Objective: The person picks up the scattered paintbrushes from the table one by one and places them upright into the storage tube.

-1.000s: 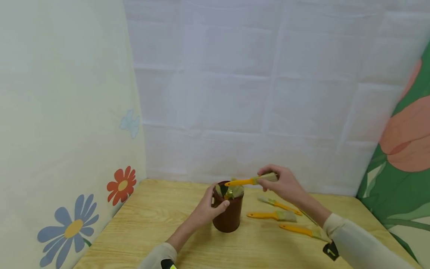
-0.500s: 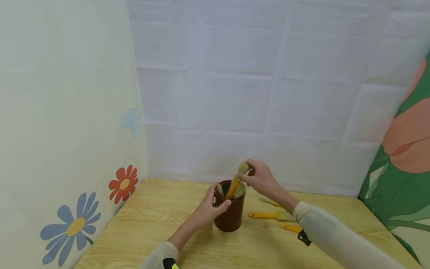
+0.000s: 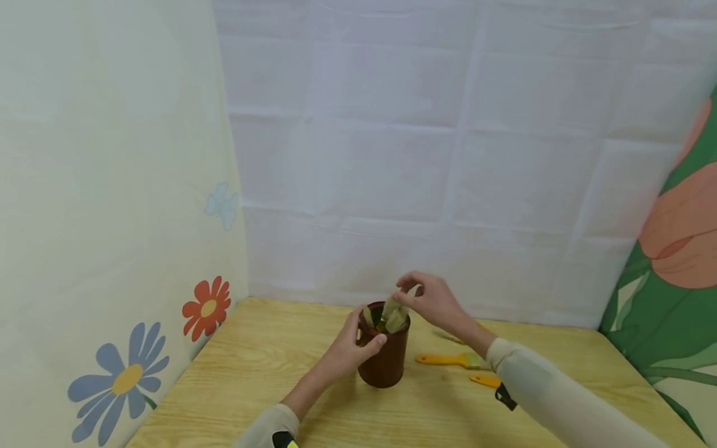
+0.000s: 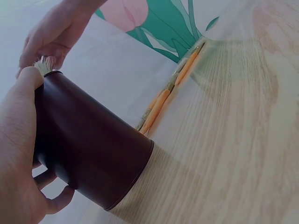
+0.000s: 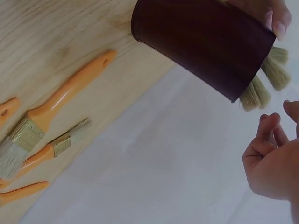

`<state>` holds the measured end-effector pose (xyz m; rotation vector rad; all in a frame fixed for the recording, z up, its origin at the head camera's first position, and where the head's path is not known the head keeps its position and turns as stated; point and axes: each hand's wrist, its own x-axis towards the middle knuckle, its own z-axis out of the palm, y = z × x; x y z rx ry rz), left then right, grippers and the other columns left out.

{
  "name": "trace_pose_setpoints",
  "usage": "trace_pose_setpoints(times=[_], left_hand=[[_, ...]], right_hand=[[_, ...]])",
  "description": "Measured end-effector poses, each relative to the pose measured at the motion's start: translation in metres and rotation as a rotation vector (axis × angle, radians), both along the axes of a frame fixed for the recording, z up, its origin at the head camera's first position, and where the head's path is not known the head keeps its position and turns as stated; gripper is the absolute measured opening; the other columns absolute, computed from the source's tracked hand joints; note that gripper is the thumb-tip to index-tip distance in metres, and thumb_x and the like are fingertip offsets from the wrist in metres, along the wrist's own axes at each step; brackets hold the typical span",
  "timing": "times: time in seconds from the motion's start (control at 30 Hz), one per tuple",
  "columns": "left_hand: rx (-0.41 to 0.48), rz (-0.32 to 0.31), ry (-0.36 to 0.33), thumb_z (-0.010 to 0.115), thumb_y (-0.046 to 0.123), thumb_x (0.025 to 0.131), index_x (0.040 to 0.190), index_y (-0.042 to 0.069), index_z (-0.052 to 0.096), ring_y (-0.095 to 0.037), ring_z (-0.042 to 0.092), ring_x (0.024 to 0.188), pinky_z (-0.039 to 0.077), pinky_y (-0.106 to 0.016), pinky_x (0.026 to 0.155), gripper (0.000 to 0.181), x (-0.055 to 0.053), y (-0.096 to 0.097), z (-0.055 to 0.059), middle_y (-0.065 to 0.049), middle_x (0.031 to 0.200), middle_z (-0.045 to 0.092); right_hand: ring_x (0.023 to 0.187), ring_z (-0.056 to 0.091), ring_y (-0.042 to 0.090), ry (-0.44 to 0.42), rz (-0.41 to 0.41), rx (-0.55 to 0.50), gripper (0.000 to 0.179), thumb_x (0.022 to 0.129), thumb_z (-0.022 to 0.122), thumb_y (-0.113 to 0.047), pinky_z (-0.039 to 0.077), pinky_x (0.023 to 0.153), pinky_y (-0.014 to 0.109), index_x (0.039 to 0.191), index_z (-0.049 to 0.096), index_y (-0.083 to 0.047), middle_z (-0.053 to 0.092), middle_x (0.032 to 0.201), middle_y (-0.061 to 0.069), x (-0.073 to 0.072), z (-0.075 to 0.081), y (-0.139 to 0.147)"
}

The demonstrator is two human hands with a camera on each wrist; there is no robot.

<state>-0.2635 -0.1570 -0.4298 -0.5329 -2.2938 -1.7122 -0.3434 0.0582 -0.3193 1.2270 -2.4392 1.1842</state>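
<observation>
A dark brown cylindrical cup (image 3: 384, 362) stands on the wooden table, and my left hand (image 3: 346, 350) grips its side near the rim, thumb in front and fingers round the back. Several paintbrushes (image 5: 275, 73) stand in it with pale bristles poking out over the rim. Their handles are mostly hidden by the wall. Just above and right of the bristles is my right hand (image 3: 435, 303). In the right wrist view its fingers (image 5: 266, 125) are loosely bent, hold nothing and sit a small gap away from the bristle tips.
More orange-handled brushes lie on the table to the right of the cup, among them a wide paintbrush (image 5: 65, 93) and a narrow paintbrush (image 5: 60, 145). My right forearm covers part of them in the head view. A white cloth wall (image 3: 347, 186) rises behind the table.
My right hand brought a paintbrush leftward, turned it bristles up and lowered it into the cup, then let go of it. The left hand keeps its grip on the cup.
</observation>
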Motion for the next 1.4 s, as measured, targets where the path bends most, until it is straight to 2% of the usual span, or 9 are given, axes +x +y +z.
trace_pose_setpoints(times=[0.13,0.27,0.4,0.53,0.73,0.83,0.93,1.1,1.4], left_hand=[[0.001,0.0,0.004,0.066,0.033,0.102,0.158,0.014,0.025,-0.023,0.049,0.117,0.04,-0.048,0.103,0.072,0.001,0.0,0.0,-0.01,0.134,0.04],[-0.006,0.017,-0.014,0.066,0.036,0.101,0.16,0.016,0.022,-0.023,0.045,0.127,0.037,-0.051,0.106,0.075,0.002,0.0,0.0,-0.01,0.145,0.034],[-0.02,0.038,-0.022,0.066,0.039,0.101,0.16,0.019,0.021,-0.023,0.04,0.133,0.035,-0.053,0.109,0.077,0.002,-0.001,0.0,-0.01,0.151,0.029],[-0.023,0.035,-0.013,0.066,0.038,0.101,0.16,0.019,0.021,-0.024,0.042,0.127,0.036,-0.052,0.107,0.076,0.001,-0.001,0.001,-0.011,0.148,0.03],[-0.006,0.025,-0.003,0.066,0.033,0.101,0.16,0.016,0.022,-0.024,0.046,0.121,0.038,-0.051,0.104,0.075,0.0,0.0,0.001,-0.011,0.14,0.035],[-0.013,0.023,-0.003,0.066,0.034,0.102,0.159,0.016,0.022,-0.024,0.049,0.116,0.039,-0.049,0.101,0.075,-0.001,0.0,0.0,-0.012,0.131,0.04],[-0.023,0.027,-0.012,0.065,0.037,0.102,0.16,0.018,0.02,-0.024,0.046,0.125,0.038,-0.051,0.104,0.076,-0.001,0.0,-0.002,-0.011,0.141,0.037],[-0.02,0.028,-0.029,0.064,0.04,0.102,0.161,0.024,0.016,-0.026,0.028,0.145,0.032,-0.055,0.111,0.077,0.0,-0.001,-0.003,-0.01,0.162,0.016],[-0.034,0.034,-0.046,0.063,0.042,0.102,0.162,0.026,0.013,-0.026,0.026,0.146,0.031,-0.055,0.111,0.079,0.0,-0.004,-0.005,-0.008,0.163,0.014]], right_hand=[[0.077,0.061,0.02,-0.036,-0.062,-0.025,0.024,0.098,0.072,-0.033,0.052,0.066,0.037,0.112,0.071,-0.013,0.067,0.102,0.0,-0.002,0.001,0.015],[0.072,0.061,0.021,-0.11,-0.109,-0.036,0.022,0.099,0.071,-0.034,0.054,0.065,0.04,0.109,0.07,-0.014,0.067,0.101,0.001,-0.008,-0.008,0.036],[0.071,0.061,0.021,-0.158,-0.154,-0.013,0.02,0.1,0.069,-0.029,0.055,0.062,0.038,0.108,0.07,-0.011,0.066,0.1,0.004,-0.017,-0.026,0.062],[0.079,0.062,0.02,-0.156,-0.207,0.036,0.02,0.101,0.068,-0.024,0.055,0.066,0.037,0.108,0.068,-0.005,0.066,0.099,0.006,-0.03,-0.048,0.091],[0.089,0.063,0.027,-0.141,-0.335,0.164,0.026,0.101,0.066,-0.024,0.053,0.075,0.047,0.108,0.066,0.001,0.066,0.103,0.012,-0.051,-0.08,0.134],[0.092,0.063,0.031,-0.175,-0.374,0.219,0.031,0.102,0.064,-0.022,0.053,0.077,0.051,0.113,0.063,0.007,0.065,0.107,0.018,-0.058,-0.091,0.154],[0.093,0.064,0.034,-0.171,-0.387,0.28,0.035,0.101,0.064,-0.021,0.053,0.076,0.053,0.114,0.061,0.011,0.065,0.107,0.022,-0.061,-0.096,0.17],[0.086,0.064,0.032,-0.157,-0.379,0.378,0.039,0.095,0.066,-0.02,0.053,0.073,0.053,0.11,0.06,0.015,0.066,0.102,0.023,-0.061,-0.101,0.192],[0.073,0.057,0.02,-0.275,-0.411,0.5,0.02,0.092,0.073,-0.017,0.049,0.065,0.04,0.091,0.063,0.0,0.062,0.083,0.005,-0.057,-0.109,0.206]])
